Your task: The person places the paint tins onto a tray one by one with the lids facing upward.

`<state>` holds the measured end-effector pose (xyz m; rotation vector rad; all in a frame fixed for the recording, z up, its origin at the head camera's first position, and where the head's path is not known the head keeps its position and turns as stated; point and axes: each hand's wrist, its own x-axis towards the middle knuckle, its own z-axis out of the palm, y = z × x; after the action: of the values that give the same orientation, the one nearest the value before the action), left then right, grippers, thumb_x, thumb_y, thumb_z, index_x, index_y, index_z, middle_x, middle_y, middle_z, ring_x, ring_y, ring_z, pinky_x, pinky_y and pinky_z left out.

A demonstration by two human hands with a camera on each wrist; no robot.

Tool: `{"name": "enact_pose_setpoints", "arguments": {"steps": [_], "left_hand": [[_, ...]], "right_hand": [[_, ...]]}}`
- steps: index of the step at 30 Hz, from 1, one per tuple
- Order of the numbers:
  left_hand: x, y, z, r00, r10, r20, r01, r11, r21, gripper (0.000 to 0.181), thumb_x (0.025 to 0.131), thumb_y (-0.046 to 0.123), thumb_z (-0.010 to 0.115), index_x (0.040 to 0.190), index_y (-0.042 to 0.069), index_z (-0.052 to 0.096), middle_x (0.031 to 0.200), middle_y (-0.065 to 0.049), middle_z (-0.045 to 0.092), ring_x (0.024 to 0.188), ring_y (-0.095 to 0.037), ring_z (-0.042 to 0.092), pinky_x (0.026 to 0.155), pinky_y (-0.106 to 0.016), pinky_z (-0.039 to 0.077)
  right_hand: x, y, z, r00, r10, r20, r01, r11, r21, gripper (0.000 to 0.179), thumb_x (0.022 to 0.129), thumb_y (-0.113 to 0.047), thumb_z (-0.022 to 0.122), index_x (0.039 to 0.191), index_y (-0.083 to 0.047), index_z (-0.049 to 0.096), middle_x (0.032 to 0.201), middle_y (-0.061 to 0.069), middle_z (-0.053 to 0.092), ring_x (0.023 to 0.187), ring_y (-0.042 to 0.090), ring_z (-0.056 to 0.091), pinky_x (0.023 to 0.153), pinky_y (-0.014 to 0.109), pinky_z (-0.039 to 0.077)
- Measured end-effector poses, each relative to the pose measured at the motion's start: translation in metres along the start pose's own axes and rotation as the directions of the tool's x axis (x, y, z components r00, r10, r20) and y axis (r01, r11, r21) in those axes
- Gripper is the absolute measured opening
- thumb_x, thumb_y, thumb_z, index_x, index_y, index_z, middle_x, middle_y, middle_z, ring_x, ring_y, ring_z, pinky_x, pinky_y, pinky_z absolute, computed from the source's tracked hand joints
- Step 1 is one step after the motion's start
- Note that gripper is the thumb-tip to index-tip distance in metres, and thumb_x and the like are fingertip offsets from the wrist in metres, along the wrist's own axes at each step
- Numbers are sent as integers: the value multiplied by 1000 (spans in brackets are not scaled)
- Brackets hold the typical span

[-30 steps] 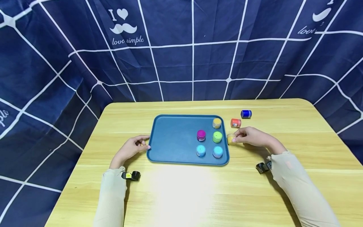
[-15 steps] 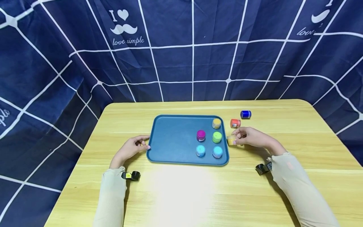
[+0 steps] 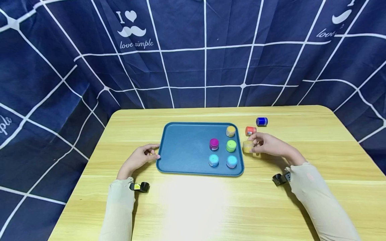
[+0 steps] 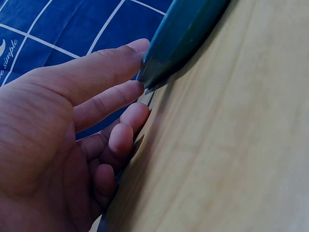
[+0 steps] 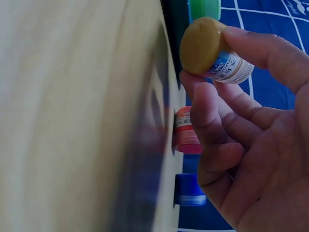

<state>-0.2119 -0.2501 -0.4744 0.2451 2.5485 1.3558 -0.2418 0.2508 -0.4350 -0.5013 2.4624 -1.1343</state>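
Observation:
My right hand [image 3: 268, 144] pinches a small paint jar [image 3: 248, 146] with a mustard-yellow lid between thumb and fingers, just outside the right rim of a blue tray [image 3: 187, 147]. In the right wrist view the jar [image 5: 205, 46] shows its printed label and is tilted. My left hand [image 3: 140, 157] holds the tray's left rim; in the left wrist view thumb and index finger meet at the tray's edge [image 4: 178, 43]. On the tray's right half stand a yellow-orange jar [image 3: 230, 131], a green jar [image 3: 231, 146], a magenta jar [image 3: 214, 144] and two light-blue jars [image 3: 231, 162].
Beyond my right hand a red jar [image 3: 250, 131] and a dark-blue jar [image 3: 261, 121] lie on their sides on the wooden table [image 3: 193, 207]. A dark-blue curtain [image 3: 187, 67] with white lines hangs behind the table.
My right hand has turned the mustard-lidded jar and shifted it slightly up and right, off the tray's rim. The left hand and the tray have stayed in place.

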Motion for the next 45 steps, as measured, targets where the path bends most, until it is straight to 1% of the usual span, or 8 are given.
{"name": "enact_pose_setpoints", "arguments": {"steps": [6,15,19,23,28,35,42,45], "left_hand": [[0,0,1,1000,-13,2,13,1000,-1,55,87,23,72,135,3,55,89,-3,57,74,-15,46,63,-21,38],[-1,1,0,1000,-7,8,7,1000,-2,55,87,24,72,136,4,55,90,-3,57,74,-16,46,62,-21,37],[-1,0,0,1000,-3,7,3,1000,1,55,87,23,72,135,3,55,89,-3,58,75,-16,47,63,-21,38],[0,-1,0,1000,1,5,-1,1000,4,54,87,24,72,134,3,56,89,-4,58,76,-18,47,64,-22,38],[0,-1,0,1000,-1,7,1,1000,9,55,87,25,72,135,4,55,90,-5,58,77,-18,47,65,-23,38],[1,1,0,1000,2,0,-2,1000,-1,54,87,22,73,134,4,56,89,-3,58,75,-17,47,63,-22,38],[0,2,-1,1000,6,2,-6,1000,-4,54,87,22,73,134,4,56,88,-3,58,75,-17,47,63,-22,38],[0,2,-1,1000,4,3,-4,1000,-4,54,87,22,73,135,4,56,88,-3,58,75,-17,47,63,-22,38]], "right_hand": [[-1,-8,-5,998,-17,-56,16,999,-33,41,83,-11,72,114,7,52,96,12,59,80,7,53,71,21,47],[1,-23,-10,992,-67,-105,64,997,-32,44,81,-7,74,116,8,51,105,19,58,79,6,53,70,20,47],[7,-29,-11,990,-82,-116,77,996,-50,43,80,-5,73,115,8,52,103,18,59,77,5,51,68,20,46],[12,-36,-11,989,-91,-112,82,993,-81,41,81,-5,73,114,6,52,91,11,57,75,6,50,67,20,45],[19,-45,-11,990,-98,-96,92,994,-67,40,82,-5,72,115,4,52,88,9,55,74,7,50,68,22,45],[30,-58,-8,990,-104,-91,96,991,-94,40,82,-9,72,116,2,53,105,16,61,76,10,56,69,23,46],[46,-68,-4,987,-142,-81,128,979,-159,40,82,-11,74,113,1,54,104,17,64,81,15,56,71,23,46],[53,-72,-3,989,-125,-73,110,977,-185,39,82,-13,75,113,-1,54,103,14,66,83,17,56,74,26,46]]}}
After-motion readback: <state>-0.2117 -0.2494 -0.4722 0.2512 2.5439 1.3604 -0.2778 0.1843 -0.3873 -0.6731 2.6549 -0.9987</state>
